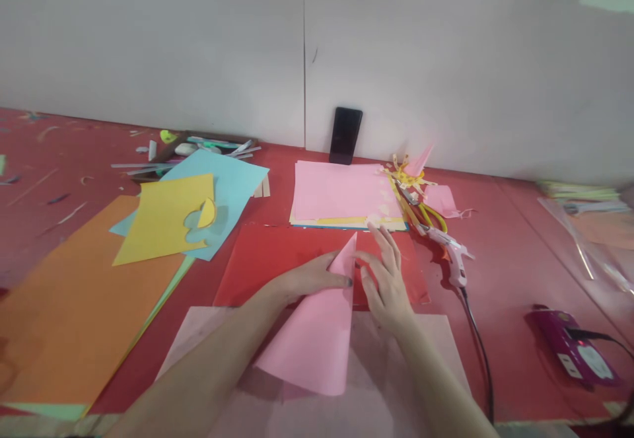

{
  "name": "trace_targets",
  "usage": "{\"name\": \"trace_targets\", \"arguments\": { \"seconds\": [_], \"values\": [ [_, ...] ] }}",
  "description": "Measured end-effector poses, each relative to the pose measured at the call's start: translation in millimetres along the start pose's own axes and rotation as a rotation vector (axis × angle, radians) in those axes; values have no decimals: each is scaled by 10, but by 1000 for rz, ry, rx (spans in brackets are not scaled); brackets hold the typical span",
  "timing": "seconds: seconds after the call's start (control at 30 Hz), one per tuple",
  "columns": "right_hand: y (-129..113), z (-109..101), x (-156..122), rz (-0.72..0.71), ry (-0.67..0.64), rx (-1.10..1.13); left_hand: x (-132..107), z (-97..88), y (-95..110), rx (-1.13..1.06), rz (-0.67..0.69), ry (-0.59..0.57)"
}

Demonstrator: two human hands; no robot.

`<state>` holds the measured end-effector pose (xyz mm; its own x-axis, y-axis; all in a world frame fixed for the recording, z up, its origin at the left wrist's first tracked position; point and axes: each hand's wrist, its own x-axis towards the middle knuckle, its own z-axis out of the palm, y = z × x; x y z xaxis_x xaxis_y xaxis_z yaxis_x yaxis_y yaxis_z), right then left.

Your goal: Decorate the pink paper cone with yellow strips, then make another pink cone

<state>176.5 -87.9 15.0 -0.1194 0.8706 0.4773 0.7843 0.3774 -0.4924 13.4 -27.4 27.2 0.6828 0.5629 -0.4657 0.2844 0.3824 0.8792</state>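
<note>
Gripping a pink paper cone point(314, 345) over red point(257, 253) and pale point(201, 324) sheets, the left hand point(317, 274) is pressing its thumb against the front while the half-open right hand point(389, 286) is hovering beside the tip, contact unclear. Rolling is looking largely done; securing the seam is seemingly remaining, the glue gun point(456, 263) lying aside.

Pink paper cone point(317, 339), rolled, narrow tip forward.
</note>
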Motion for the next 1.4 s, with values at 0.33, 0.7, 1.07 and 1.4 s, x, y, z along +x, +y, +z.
{"name": "trace_targets", "arguments": {
  "seconds": [0.33,0.7,1.07,1.4],
  "values": [
    [-11,-11,-18,-68,1,27,-11,13,20,-6,-11,0],
    [132,59,24,125,120,-57,-21,14,58,-20,72,-42],
    [343,-146,12,347,450,40,-23,-27,1,40,-33,-15],
    [344,-165,28,419,645,184,-30,-21,11,37,-8,-25]
  ]
}}
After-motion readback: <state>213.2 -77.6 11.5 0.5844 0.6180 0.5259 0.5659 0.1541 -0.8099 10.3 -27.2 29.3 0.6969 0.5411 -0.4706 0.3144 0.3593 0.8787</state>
